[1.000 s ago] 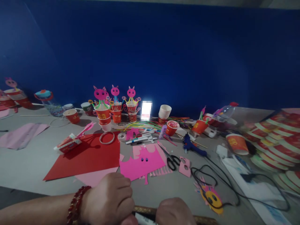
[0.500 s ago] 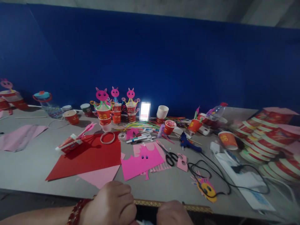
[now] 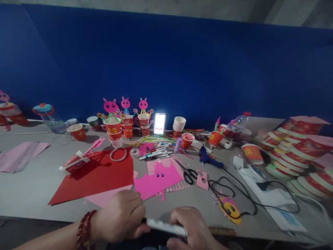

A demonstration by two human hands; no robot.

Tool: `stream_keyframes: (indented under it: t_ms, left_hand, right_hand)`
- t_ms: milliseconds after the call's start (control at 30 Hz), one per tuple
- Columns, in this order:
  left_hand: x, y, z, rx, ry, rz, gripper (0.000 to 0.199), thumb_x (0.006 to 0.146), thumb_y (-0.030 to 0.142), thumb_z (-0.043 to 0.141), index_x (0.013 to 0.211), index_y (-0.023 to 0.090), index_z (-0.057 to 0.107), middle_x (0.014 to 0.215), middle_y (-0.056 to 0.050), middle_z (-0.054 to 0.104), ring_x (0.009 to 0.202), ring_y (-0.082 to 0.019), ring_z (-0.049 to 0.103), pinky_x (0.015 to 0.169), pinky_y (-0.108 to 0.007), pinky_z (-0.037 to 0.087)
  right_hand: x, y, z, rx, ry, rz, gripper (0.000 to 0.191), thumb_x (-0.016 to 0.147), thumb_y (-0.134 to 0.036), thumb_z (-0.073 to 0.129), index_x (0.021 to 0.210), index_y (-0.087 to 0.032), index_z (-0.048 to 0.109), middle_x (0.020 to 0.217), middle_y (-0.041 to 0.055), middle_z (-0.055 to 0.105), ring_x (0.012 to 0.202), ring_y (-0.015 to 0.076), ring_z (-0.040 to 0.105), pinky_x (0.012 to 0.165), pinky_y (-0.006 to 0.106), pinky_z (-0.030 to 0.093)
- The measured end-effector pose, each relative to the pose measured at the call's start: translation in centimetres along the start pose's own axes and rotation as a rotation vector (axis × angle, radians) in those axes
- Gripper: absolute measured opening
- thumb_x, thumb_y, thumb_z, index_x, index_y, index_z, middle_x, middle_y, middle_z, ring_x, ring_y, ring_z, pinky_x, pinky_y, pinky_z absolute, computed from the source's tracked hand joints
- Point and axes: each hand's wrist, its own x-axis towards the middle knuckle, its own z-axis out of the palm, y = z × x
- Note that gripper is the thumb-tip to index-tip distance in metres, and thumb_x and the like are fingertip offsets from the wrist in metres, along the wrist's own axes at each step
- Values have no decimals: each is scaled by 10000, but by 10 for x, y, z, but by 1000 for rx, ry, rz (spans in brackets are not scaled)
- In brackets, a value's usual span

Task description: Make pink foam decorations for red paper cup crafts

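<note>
raised, lower centre of frame: your left hand (image 3: 119, 216), your right hand (image 3: 194, 225). both clamped on white marker (image 3: 166, 227), opposite ends.

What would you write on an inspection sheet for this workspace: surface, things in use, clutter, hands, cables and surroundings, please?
Surface: grey table, visible between papers and cups.
Things in use: white marker, held across between both hands, slightly blurred.
Clutter: red sheet, bright pink cutout, black scissors, stacked red cups.
Hands: left hand closed at the marker's dark end; right hand grips its other end.
Cables: black cord trails from blue glue gun, crossing yellow cutout.
Surroundings: dark blue panel behind; other people: nothing seen.
</note>
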Motion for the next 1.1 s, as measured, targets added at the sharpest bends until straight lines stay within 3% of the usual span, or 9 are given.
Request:
stream_keyframes:
  t_ms: [67, 133, 233, 333, 467, 667, 833, 1100]
  left_hand:
    - [-4, -28, 4, 70, -36, -65, 467, 1047, 408, 222, 728, 201, 495, 639, -22, 547, 569, -176, 488, 521, -302, 303]
    - [-7, -58, 9, 221, -20, -219, 401, 1039, 347, 308, 712, 200, 488, 636, -17, 543, 571, -172, 501, 532, -290, 335]
    - [-10, -92, 21, 331, -104, -407, 258, 994, 228, 412, 766, 190, 527, 723, -37, 603, 687, -203, 578, 634, -308, 426]
    - [-7, -110, 33, 367, -127, -448, 172, 966, 194, 468, 815, 184, 551, 775, -46, 633, 746, -228, 605, 707, -344, 461]
    - [5, -125, 44, 404, -120, -512, 140, 977, 204, 465, 891, 173, 572, 847, -66, 647, 809, -244, 611, 768, -371, 471]
    - [21, -145, 61, 454, -94, -568, 165, 984, 243, 464, 916, 170, 595, 952, -92, 658, 959, -262, 598, 985, -454, 405]
    - [26, -150, 77, 463, -97, -553, 171, 979, 249, 473, 978, 177, 628, 1077, -109, 665, 1071, -269, 588, 1083, -484, 331]
    - [40, -150, 84, 429, -168, -555, 231, 964, 332, 505, 1037, 169, 652, 1194, -150, 632, 1186, -325, 522, 1124, -568, 245]
  right_hand:
    - [3, 13, -4, 18, -21, 114, 529, 938, -681, 364, 808, -212, 572, 530, -47, 557, 453, 114, 478, 482, 237, 319]
    - [6, 31, -10, 10, -20, 200, 362, 971, -531, 443, 914, -203, 587, 572, -43, 577, 482, 117, 510, 495, 223, 348]
    - [7, 62, -15, -50, 70, 262, 318, 1005, -405, 412, 807, -208, 565, 581, -32, 548, 516, 127, 532, 500, 218, 365]
    - [6, 89, -11, -127, 168, 247, 349, 1009, -383, 413, 714, -217, 501, 560, -40, 497, 491, 123, 500, 489, 216, 367]
    - [4, 106, 1, -171, 237, 187, 330, 1009, -361, 427, 726, -216, 513, 556, -39, 523, 479, 123, 527, 491, 213, 388]
    - [-1, 110, 4, -175, 175, 161, 294, 1002, -329, 441, 746, -215, 530, 573, -30, 567, 498, 131, 566, 510, 222, 401]
    - [-1, 108, 1, -190, 173, 147, 278, 1004, -299, 426, 768, -213, 544, 582, -25, 584, 506, 131, 572, 523, 227, 404]
    - [1, 106, 0, -165, 168, 155, 243, 973, -253, 449, 769, -210, 575, 587, -20, 597, 532, 142, 584, 556, 252, 395]
